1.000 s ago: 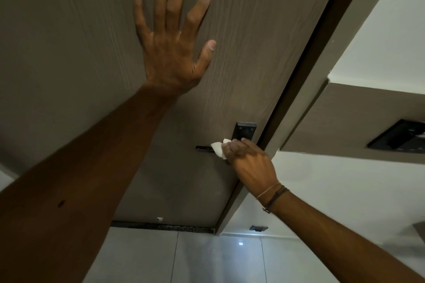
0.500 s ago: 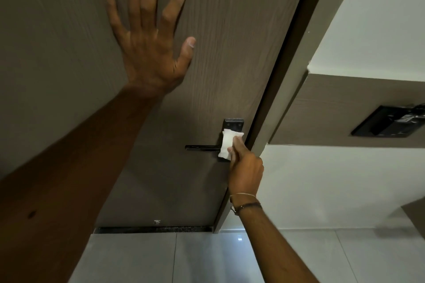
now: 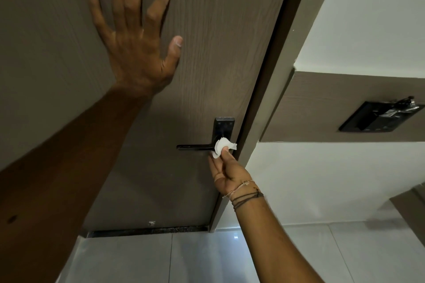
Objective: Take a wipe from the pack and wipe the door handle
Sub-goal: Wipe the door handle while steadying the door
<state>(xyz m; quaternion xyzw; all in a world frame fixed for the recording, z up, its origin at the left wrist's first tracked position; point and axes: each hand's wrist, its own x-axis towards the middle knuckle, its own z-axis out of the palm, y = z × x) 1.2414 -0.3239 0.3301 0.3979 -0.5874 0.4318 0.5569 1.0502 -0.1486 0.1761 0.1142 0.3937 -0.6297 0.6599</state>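
Note:
A black lever door handle (image 3: 195, 146) with a black backplate (image 3: 224, 128) sits on the brown wooden door (image 3: 218, 41), near its right edge. My right hand (image 3: 226, 172) is palm up just below the handle's pivot, pinching a crumpled white wipe (image 3: 222, 146) against the base of the lever. My left hand (image 3: 138, 37) lies flat on the door above and to the left, fingers spread, holding nothing. The wipe pack is out of view.
The door frame (image 3: 271, 99) runs diagonally right of the handle. Beyond it is a white wall with a brown panel (image 3: 322, 108) carrying a black switch plate (image 3: 377, 118). Glossy grey floor tiles (image 3: 184, 259) lie below the door's dark threshold strip.
My right hand has turned palm up and dropped from the backplate to the base of the lever, with the wipe. The view has shifted slightly; my left hand stays pressed on the door.

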